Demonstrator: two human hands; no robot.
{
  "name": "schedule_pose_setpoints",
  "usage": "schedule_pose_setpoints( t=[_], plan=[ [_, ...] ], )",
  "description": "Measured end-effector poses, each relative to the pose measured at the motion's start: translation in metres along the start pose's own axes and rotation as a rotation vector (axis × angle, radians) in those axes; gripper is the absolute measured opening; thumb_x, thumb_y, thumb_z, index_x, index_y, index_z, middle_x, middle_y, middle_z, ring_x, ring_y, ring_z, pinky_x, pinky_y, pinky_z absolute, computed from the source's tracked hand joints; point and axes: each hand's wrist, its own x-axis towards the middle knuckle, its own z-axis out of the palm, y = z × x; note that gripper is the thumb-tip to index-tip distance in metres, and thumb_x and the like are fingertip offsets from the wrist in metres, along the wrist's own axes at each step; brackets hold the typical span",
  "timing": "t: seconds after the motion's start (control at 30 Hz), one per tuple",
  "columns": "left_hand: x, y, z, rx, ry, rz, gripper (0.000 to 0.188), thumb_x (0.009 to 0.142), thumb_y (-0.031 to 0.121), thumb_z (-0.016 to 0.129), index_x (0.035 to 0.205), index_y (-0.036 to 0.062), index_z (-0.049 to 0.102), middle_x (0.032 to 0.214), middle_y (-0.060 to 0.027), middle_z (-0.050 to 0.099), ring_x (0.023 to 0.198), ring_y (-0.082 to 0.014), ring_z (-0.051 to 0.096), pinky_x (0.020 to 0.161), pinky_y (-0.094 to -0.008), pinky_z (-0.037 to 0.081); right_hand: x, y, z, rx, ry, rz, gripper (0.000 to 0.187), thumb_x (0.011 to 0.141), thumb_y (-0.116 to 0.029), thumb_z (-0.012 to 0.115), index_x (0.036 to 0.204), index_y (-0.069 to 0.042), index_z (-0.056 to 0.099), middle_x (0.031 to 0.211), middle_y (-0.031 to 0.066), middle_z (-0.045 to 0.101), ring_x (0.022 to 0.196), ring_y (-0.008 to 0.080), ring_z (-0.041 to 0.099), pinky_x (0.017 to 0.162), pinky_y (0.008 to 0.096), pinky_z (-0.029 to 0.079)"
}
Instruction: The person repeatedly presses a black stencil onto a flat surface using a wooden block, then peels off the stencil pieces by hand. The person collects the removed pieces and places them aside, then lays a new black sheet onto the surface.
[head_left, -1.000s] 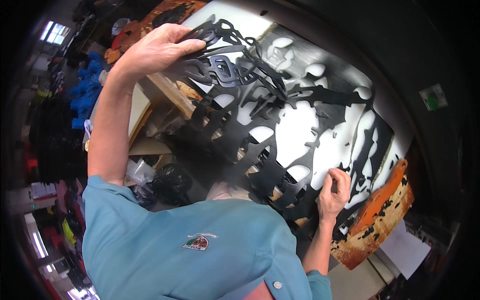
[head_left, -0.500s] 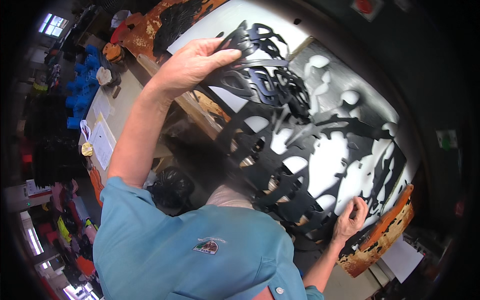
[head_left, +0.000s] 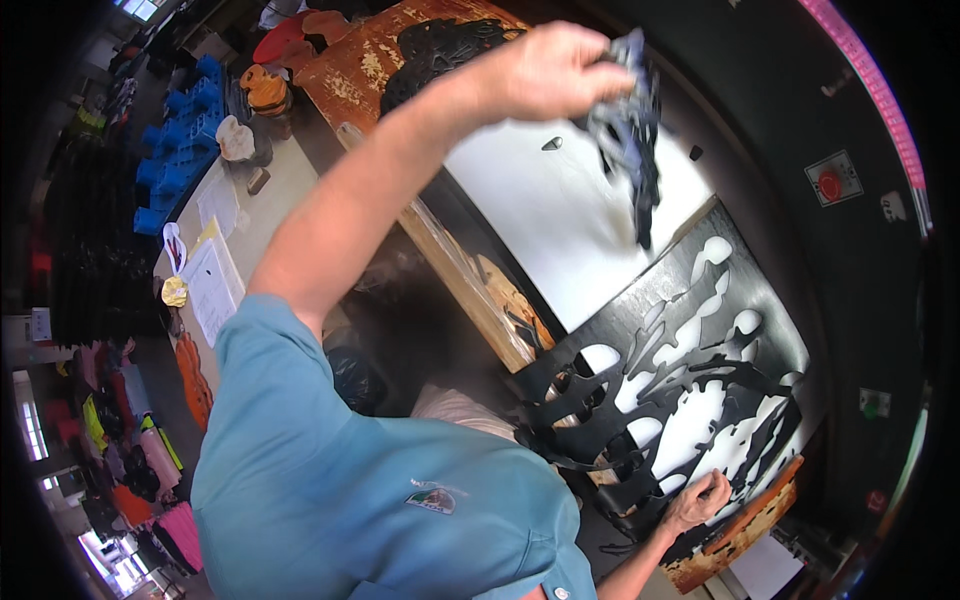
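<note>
My left hand (head_left: 570, 75), raised and blurred, is closed on a bunch of thin black cut-out pieces (head_left: 640, 150), which hang over the white work surface (head_left: 525, 210). To its right and nearer lies a large black sheet (head_left: 650, 310) full of cut-out openings, white showing through them. Strips of the sheet droop over the surface's near edge. My right hand (head_left: 697, 503) is at the sheet's lower right, its fingers curled and pinched together. Whatever they hold, if anything, is too small to make out. A small dark scrap (head_left: 552, 144) rests on the white surface.
Black scraps (head_left: 430, 55) are heaped on a worn brown board (head_left: 345, 75) at the far left. Another worn board (head_left: 740, 535) stands by my right hand. A dark machine wall with a red button (head_left: 829, 184) rises at the right. Papers (head_left: 212, 285) lie on the left table.
My left hand has carried the bunch of black cut-out pieces up and away from the sheet, baring the white surface. My right hand stays by the sheet's lower right. The view has shifted.
</note>
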Motion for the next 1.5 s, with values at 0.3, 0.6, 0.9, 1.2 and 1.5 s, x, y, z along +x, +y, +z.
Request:
schedule_pose_setpoints(
  t=[0.3, 0.6, 0.9, 1.2, 1.5],
  plan=[
    [0.005, -0.13, -0.111, -0.026, 0.57, 0.08, 0.03, 0.108, 0.03, 0.067, 0.116, 0.0016, 0.076, 0.094, -0.0009, 0.075, 0.083, -0.0084, 0.066, 0.077, -0.0292, 0.055, 0.002, -0.002, 0.001, -0.031, 0.016, 0.027, 0.016, 0.102, -0.002, 0.065, 0.114, 0.006, 0.07, 0.114, 0.0179, 0.067, 0.107, 0.0351, 0.065, 0.095, 0.0433, 0.053],
    [-0.055, -0.277, -0.079, -0.5, 0.524, -0.656, 0.031, 0.098, 0.031, 0.078, 0.101, -0.0006, 0.079, 0.087, -0.0083, 0.077, 0.08, -0.0191, 0.072, 0.076, -0.0415, 0.056, 0.005, 0.0, 0.0, -0.125, 0.004, -0.015, 0.014, 0.101, 0.002, 0.062, 0.113, 0.005, 0.069, 0.115, 0.0183, 0.064, 0.106, 0.0342, 0.064, 0.088, 0.0418, 0.055],
    [-0.03, -0.265, -0.09, 0.265, 0.572, -0.628, 0.077, 0.081, 0.059, 0.083, 0.132, 0.0021, 0.074, 0.129, -0.023, 0.075, 0.122, -0.0391, 0.072, 0.105, -0.044, 0.055, 0.004, -0.001, 0.003, -0.126, 0.029, 0.025, 0.013, 0.101, -0.002, 0.063, 0.111, 0.005, 0.069, 0.111, 0.0187, 0.067, 0.105, 0.0368, 0.064, 0.092, 0.0441, 0.053],
    [-0.023, -0.339, -0.116, 0.366, 0.575, -0.656, 0.089, 0.082, 0.063, 0.084, 0.147, 0.0039, 0.066, 0.144, -0.0201, 0.068, 0.135, -0.0299, 0.063, 0.112, -0.0431, 0.049, 0.001, -0.007, -0.002, -0.11, 0.019, 0.024, 0.022, 0.093, -0.001, 0.064, 0.114, 0.0, 0.07, 0.121, 0.0209, 0.067, 0.117, 0.0397, 0.061, 0.107, 0.0468, 0.047],
    [-0.045, -0.174, 0.068, -0.253, 0.135, -0.157, 0.054, 0.11, 0.033, 0.065, 0.151, -0.0021, 0.059, 0.138, -0.0114, 0.072, 0.116, -0.0169, 0.07, 0.104, -0.031, 0.052, 0.015, -0.038, 0.0, -0.037, 0.137, -0.023, 0.017, 0.087, 0.002, 0.066, 0.103, -0.003, 0.069, 0.105, 0.0164, 0.067, 0.102, 0.0378, 0.063, 0.093, 0.0463, 0.051]
  ],
)
